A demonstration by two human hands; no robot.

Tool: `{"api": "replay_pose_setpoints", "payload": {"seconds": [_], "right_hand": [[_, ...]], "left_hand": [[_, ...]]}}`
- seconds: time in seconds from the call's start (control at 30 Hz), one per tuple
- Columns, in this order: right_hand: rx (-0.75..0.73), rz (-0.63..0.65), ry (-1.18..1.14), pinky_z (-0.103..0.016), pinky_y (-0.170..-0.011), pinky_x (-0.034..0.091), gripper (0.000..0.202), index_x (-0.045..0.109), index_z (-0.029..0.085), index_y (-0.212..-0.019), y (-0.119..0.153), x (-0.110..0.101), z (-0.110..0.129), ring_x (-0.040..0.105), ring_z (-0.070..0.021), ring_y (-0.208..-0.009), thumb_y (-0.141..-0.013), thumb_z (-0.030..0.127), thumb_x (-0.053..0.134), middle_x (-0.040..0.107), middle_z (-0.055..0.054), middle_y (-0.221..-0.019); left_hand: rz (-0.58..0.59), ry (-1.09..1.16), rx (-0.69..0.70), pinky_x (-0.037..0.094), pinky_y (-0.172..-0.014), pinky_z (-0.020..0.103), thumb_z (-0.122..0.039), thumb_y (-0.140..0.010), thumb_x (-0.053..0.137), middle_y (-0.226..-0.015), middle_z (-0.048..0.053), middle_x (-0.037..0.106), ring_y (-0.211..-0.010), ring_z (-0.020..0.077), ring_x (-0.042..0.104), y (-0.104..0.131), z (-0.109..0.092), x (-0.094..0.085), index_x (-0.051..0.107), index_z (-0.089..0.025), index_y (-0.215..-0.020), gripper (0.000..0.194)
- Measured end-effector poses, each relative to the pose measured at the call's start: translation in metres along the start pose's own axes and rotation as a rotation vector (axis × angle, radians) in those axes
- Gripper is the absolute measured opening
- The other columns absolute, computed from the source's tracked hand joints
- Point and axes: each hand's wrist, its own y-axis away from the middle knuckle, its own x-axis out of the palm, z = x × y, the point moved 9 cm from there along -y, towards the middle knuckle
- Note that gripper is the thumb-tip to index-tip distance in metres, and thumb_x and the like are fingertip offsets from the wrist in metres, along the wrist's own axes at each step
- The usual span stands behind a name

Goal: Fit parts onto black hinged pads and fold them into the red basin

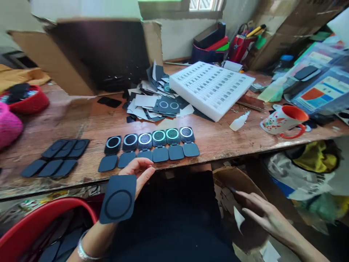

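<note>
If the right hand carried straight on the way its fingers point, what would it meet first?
Probably the pale scraps inside the brown bin; the right hand points towards them. Depth is unclear, so it might pass above them.

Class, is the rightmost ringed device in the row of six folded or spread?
Spread: its ringed square and plain square lie side by side, neither overlapping.

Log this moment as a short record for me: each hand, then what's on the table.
Left hand: holds a dark square panel with a ring mark
Right hand: fingers apart, over a cardboard bin, by a white scrap; contact unclear
Table front: row of six ringed, hinged units
Behind row: card pile, white foam tray
Right side: mug, orange inside
</note>
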Motion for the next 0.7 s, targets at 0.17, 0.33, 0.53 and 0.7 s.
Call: {"api": "replay_pose_setpoints", "payload": {"seconds": [0.17, 0.33, 0.53, 0.7], "right_hand": [[-0.059, -0.017, -0.364, -0.029, -0.08, 0.054, 0.033, 0.077, 0.028, -0.109, -0.061, -0.02, 0.117, 0.068, -0.023, -0.089, -0.081, 0.044, 0.072, 0.073, -0.006, -0.097], [-0.14, 0.083, -1.004, -0.028, -0.056, 0.047, 0.026, 0.079, 0.025, -0.089, -0.128, 0.025, 0.231, 0.05, -0.0141, -0.055, -0.085, 0.048, 0.068, 0.054, 0.001, -0.055], [-0.385, 0.084, -0.521, -0.034, -0.068, 0.051, 0.031, 0.075, 0.022, -0.108, -0.179, 0.066, 0.309, 0.059, -0.0202, -0.072, -0.087, 0.043, 0.065, 0.064, -0.005, -0.078], [-0.537, 0.067, -0.269, -0.038, -0.08, 0.052, 0.041, 0.065, 0.022, -0.118, -0.206, 0.078, 0.351, 0.063, -0.0247, -0.093, -0.081, 0.039, 0.068, 0.067, -0.008, -0.104]], "left_hand": [[0.164, 0.034, 0.014, 0.054, -0.087, 0.035, -0.034, -0.075, 0.074, -0.103, 0.005, 0.068, -0.092, 0.0208, 0.067, 0.01, -0.009, 0.016, 0.066, -0.022, -0.101, 0.03], [0.258, 0.2, 0.077, 0.05, -0.097, 0.038, -0.033, -0.071, 0.078, -0.115, 0.007, 0.064, -0.106, 0.0238, 0.062, 0.015, -0.027, 0.017, 0.062, -0.022, -0.112, 0.046], [0.037, 0.086, 0.137, 0.05, -0.086, 0.035, -0.033, -0.081, 0.064, -0.094, 0.006, 0.064, -0.093, 0.0218, 0.06, -0.001, -0.021, -0.048, 0.066, -0.019, -0.081, 0.013], [-0.158, -0.071, 0.119, 0.049, -0.075, 0.031, -0.026, -0.072, 0.064, -0.088, 0.004, 0.056, -0.083, 0.0195, 0.057, -0.008, -0.009, -0.091, 0.058, -0.019, -0.068, 0.01]]}}
